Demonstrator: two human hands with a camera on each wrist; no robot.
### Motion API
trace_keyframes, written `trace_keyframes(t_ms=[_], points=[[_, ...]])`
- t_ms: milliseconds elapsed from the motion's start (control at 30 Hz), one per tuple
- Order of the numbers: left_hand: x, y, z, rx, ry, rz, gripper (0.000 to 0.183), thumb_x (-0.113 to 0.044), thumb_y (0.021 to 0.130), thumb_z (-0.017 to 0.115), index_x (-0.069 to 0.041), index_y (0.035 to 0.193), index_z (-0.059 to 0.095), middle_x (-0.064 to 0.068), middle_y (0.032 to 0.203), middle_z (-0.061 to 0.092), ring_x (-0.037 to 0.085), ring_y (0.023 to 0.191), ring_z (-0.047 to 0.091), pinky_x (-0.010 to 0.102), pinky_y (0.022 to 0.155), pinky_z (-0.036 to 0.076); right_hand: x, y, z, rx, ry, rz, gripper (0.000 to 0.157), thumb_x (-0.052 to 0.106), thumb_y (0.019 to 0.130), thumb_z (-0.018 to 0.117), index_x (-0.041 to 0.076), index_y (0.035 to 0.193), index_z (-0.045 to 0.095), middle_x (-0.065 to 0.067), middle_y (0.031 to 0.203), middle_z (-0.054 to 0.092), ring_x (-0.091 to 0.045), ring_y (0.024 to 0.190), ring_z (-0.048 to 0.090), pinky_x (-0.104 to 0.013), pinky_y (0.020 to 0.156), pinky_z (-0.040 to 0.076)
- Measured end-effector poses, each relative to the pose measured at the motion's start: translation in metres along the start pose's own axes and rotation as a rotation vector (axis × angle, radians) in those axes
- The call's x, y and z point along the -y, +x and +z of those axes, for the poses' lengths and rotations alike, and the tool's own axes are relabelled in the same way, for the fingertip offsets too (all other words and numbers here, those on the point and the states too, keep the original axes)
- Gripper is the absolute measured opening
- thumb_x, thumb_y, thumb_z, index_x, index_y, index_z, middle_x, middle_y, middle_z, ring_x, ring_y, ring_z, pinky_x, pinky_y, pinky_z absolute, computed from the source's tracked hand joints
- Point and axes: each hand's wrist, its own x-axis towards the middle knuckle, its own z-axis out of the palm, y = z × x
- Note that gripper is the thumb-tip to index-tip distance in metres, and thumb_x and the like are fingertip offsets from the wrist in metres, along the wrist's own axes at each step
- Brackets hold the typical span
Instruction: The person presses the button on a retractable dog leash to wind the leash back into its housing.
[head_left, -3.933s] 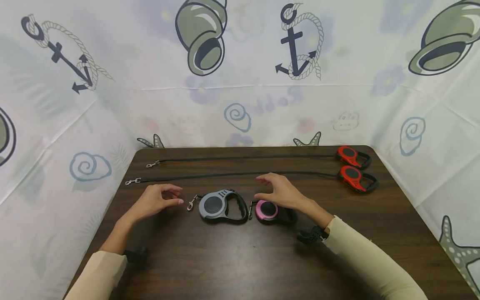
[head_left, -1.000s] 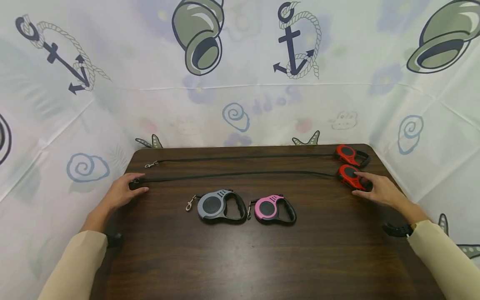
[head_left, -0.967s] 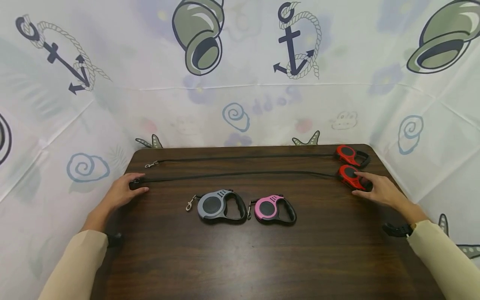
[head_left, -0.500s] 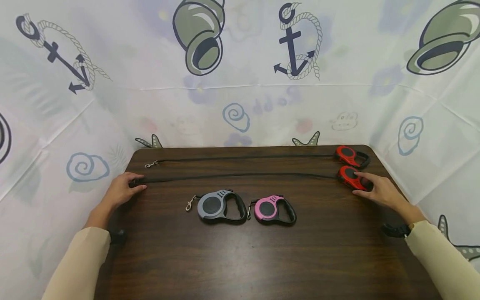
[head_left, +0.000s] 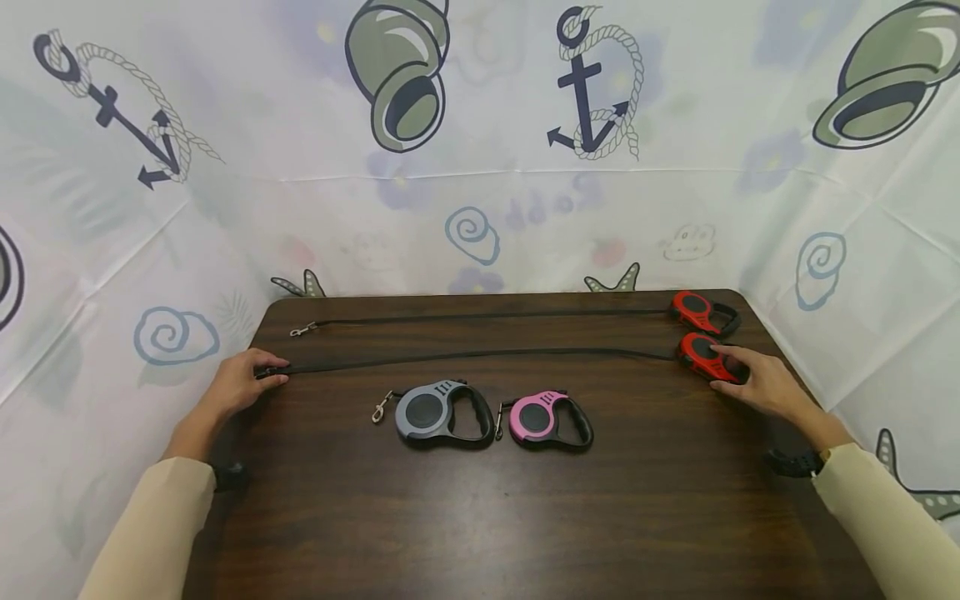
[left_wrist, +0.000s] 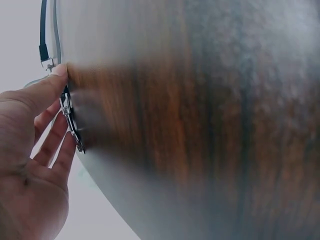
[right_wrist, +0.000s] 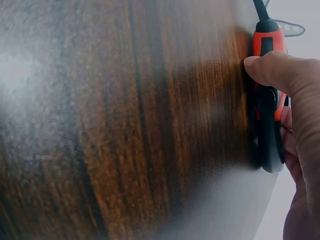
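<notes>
A red and black retractable dog leash (head_left: 696,348) lies across the table with its black cord (head_left: 480,353) drawn out to the left. My right hand (head_left: 771,385) grips its casing at the right, thumb on one side and fingers on the other in the right wrist view. At the cord's far left end, my left hand (head_left: 238,385) pinches the strap beside the metal snap clip (left_wrist: 66,107), thumb against fingers. Behind it lies a second red leash (head_left: 692,307), its cord also stretched out to a silver clip (head_left: 303,329).
Nearer me, a grey retractable leash (head_left: 424,410) and a smaller pink one (head_left: 534,417) lie side by side, cords wound in and clips at their left. The brown table (head_left: 480,517) has a printed white cloth (head_left: 337,225) standing around its back and sides.
Both hands have moved outward from around the grey and pink leashes to the ends of the nearer red leash. Lately its cord has shifted slightly toward me.
</notes>
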Motion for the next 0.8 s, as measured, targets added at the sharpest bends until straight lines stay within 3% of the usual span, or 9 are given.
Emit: trace_keyframes(t_ms=[267,800], points=[[-0.0015,-0.0027,-0.0027,-0.005,0.014,0.022,0.023,-0.001,0.081,0.089,0.005,0.102,0.079,0.026,0.101,0.074,0.052,0.101,0.067,0.065,0.09,0.047,-0.0012,-0.0017,0.004,0.0,0.013,0.002,0.065,0.011,0.072,0.096,0.0,0.131,0.069,-0.015,0.091,0.074,-0.012,0.066,0.053,-0.03,0.057,0.042],[-0.0001,-0.0081,-0.0021,-0.045,0.033,0.093,0.018,0.002,0.079,0.089,0.001,0.096,0.081,0.017,0.095,0.076,0.046,0.095,0.071,0.059,0.087,0.048,-0.0004,-0.0027,0.0023,-0.015,0.003,-0.002,0.066,0.009,0.07,0.097,0.001,0.129,0.069,-0.006,0.085,0.071,-0.007,0.063,0.049,-0.029,0.056,0.041]])
